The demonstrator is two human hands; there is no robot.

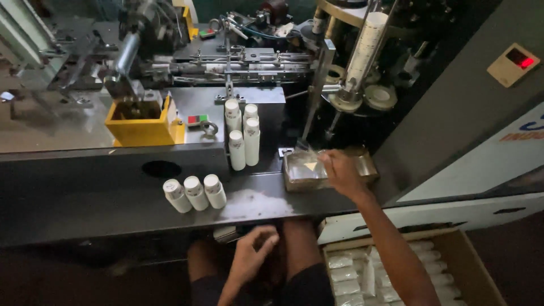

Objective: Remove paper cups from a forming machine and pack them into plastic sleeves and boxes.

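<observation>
My right hand (341, 171) reaches forward over a shiny metal tray (299, 178) on the dark machine ledge, its fingers pinching at something small and pale at the tray's far rim; what it grips is too small to tell. My left hand (253, 255) rests low over my lap, fingers loosely curled, with nothing visible in it. Three short stacks of white paper cups (195, 192) lie side by side on the ledge to the left. Several taller upright cup stacks (243, 139) stand behind them.
A cup-forming machine with rods and a tall column of white cups (367, 48) fills the back. A yellow bin (141, 122) sits at left, beside an oval hole (161, 168) in the ledge. A cardboard box (476, 266) with wrapped cup sleeves stands at lower right.
</observation>
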